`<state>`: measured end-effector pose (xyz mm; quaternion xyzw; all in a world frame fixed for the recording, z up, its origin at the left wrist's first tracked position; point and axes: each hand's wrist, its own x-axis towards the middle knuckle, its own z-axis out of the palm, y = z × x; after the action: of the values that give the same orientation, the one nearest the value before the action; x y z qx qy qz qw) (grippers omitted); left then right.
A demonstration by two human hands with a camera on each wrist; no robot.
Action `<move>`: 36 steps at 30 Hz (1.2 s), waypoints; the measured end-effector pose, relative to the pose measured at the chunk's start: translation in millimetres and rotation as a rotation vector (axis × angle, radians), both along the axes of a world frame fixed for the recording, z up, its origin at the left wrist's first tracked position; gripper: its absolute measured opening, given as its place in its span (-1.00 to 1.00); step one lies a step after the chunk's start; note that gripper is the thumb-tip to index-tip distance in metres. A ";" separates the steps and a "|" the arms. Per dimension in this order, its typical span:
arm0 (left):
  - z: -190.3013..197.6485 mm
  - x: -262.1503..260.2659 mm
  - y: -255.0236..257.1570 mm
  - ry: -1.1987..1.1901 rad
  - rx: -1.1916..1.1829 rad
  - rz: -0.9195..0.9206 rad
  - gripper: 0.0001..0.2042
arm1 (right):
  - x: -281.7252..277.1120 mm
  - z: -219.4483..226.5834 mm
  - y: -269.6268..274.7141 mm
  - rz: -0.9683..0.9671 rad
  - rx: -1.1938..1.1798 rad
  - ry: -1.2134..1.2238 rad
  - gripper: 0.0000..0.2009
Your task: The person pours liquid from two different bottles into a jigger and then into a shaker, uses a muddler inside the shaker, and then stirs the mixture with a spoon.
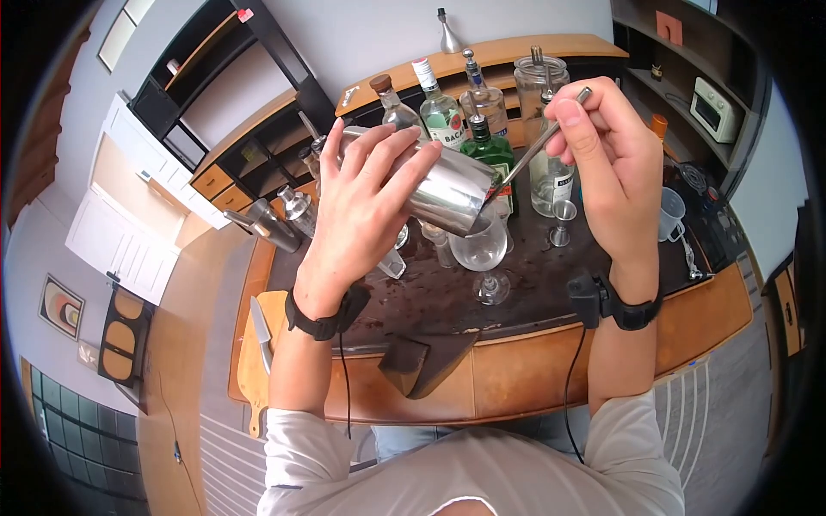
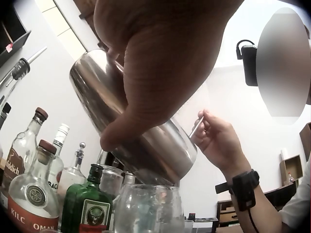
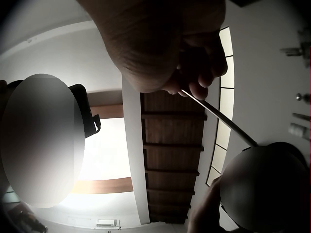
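My left hand [image 1: 366, 202] grips a metal shaker tin [image 1: 452, 187], tilted with its mouth down to the right, over a stemmed glass [image 1: 478, 249]. In the left wrist view the tin [image 2: 165, 150] has its rim just above the glass [image 2: 148, 208]. My right hand [image 1: 613, 163] pinches a thin metal rod [image 1: 542, 142] near its upper end; the lower end reaches the tin's mouth. From the right wrist view, the rod [image 3: 228, 121] runs from the fingers to the tin. What lies inside the tin is hidden.
Behind the glass stand several bottles, among them a green bottle [image 1: 490, 153], and a large jar [image 1: 540, 73]. A small jigger [image 1: 562, 225] is right of the glass. At the left lie a cutting board [image 1: 251, 370] and knife [image 1: 261, 331]. A dark cloth [image 1: 422, 361] hangs over the front edge.
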<state>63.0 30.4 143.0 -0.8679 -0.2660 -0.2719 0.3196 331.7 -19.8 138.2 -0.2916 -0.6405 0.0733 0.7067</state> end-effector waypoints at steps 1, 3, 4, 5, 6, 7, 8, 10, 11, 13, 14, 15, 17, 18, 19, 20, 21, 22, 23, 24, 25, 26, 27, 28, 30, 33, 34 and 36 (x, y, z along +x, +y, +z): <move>0.8 0.2 -0.5 -0.008 -0.011 0.000 -0.12 | -0.8 0.5 -0.9 -0.001 -0.001 -0.004 -0.83; 2.2 0.6 -2.3 -0.024 -0.032 -0.003 -0.16 | -2.8 1.1 -1.4 0.003 -0.004 0.000 -0.83; 2.3 0.8 -2.3 -0.024 -0.030 -0.004 -0.16 | -4.6 0.9 -0.9 0.010 -0.006 0.008 -0.83; 2.4 0.9 -2.3 -0.025 -0.027 -0.005 -0.15 | -5.7 0.5 -0.3 0.017 -0.007 0.016 -0.83; 2.7 0.8 -2.3 -0.025 -0.024 -0.005 -0.15 | -6.0 0.2 0.3 0.010 -0.009 0.013 -0.83; 2.6 0.5 -2.1 -0.025 -0.020 -0.005 -0.15 | -6.2 -0.2 1.1 0.003 -0.011 0.010 -0.84; 2.2 0.3 -1.7 -0.025 -0.016 -0.005 -0.14 | -6.4 -0.5 1.6 -0.005 -0.013 0.008 -0.84; 2.0 0.0 -1.6 -0.021 -0.012 0.001 -0.13 | -6.9 -0.5 1.8 -0.009 -0.004 0.001 -0.84; 2.2 -0.3 -2.0 -0.018 -0.012 0.007 -0.11 | -7.1 -0.6 1.8 -0.012 0.000 -0.003 -0.84; 2.3 -0.8 -1.9 -0.013 -0.006 0.011 -0.09 | -8.0 -1.8 3.7 -0.014 0.007 -0.016 -0.84; 2.3 -1.1 -1.5 -0.011 0.000 0.010 -0.10 | -8.6 -2.1 4.4 -0.015 0.012 -0.022 -0.84; 2.2 -1.2 -1.2 -0.009 0.006 0.008 -0.10 | -9.6 -2.0 4.1 -0.011 0.005 -0.024 -0.84; 2.7 -0.6 -2.2 -0.005 0.008 0.011 -0.10 | -11.7 -2.2 3.2 -0.006 -0.008 -0.027 -0.85; 2.8 -0.3 -2.9 -0.003 0.008 0.013 -0.10 | -12.4 -2.4 3.7 -0.005 -0.004 -0.028 -0.85; 2.9 -0.1 -3.4 -0.003 0.007 0.012 -0.10 | -13.0 -3.0 4.5 -0.003 0.000 -0.028 -0.86; 3.2 -0.1 -3.9 -0.002 0.006 0.012 -0.11 | -13.6 -3.2 4.8 -0.003 0.004 -0.029 -0.86; 3.4 0.0 -4.2 -0.001 0.005 0.011 -0.11 | -13.9 -3.1 4.4 -0.014 0.000 -0.036 -0.86; 3.5 0.0 -4.3 -0.003 0.001 0.011 -0.11 | -14.0 -2.9 3.8 -0.026 -0.005 -0.043 -0.87; 3.5 -0.1 -4.2 -0.004 -0.002 0.011 -0.12 | -14.4 -2.7 3.5 -0.037 -0.009 -0.050 -0.87; 3.4 0.1 -4.2 -0.005 -0.006 0.011 -0.12 | -14.9 -2.9 3.6 -0.036 -0.004 -0.049 -0.87; 3.4 0.5 -4.4 -0.004 -0.003 0.013 -0.13 | -15.7 -3.6 3.8 -0.035 0.000 -0.047 -0.87; 3.6 1.1 -4.6 -0.003 0.000 0.015 -0.13 | -16.2 -4.4 4.2 -0.033 0.004 -0.045 -0.86; 3.4 1.6 -4.7 -0.001 0.002 0.017 -0.13 | -16.4 -4.8 4.8 -0.043 0.022 -0.056 -0.86; 2.9 1.6 -4.1 0.000 0.005 0.013 -0.13 | -16.3 -4.8 5.8 -0.051 0.038 -0.066 -0.86; 2.3 1.3 -2.5 0.002 0.010 0.008 -0.14 | -15.9 -3.9 2.7 -0.054 0.001 -0.089 -0.84; 2.7 1.6 -3.6 0.001 0.008 0.006 -0.13 | -14.9 -0.5 -5.5 -0.041 -0.105 -0.119 -0.80; 2.6 1.7 -3.7 0.000 0.004 0.006 -0.13 | -14.7 -0.8 -4.8 -0.039 -0.109 -0.123 -0.80; 2.6 2.3 -3.6 -0.004 -0.001 0.004 -0.13 | -14.5 -1.4 -3.7 -0.042 -0.113 -0.133 -0.80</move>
<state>65.3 26.8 145.6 -0.8671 -0.2683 -0.2727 0.3191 317.2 -23.5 136.8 -0.3486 -0.6747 0.0752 0.6462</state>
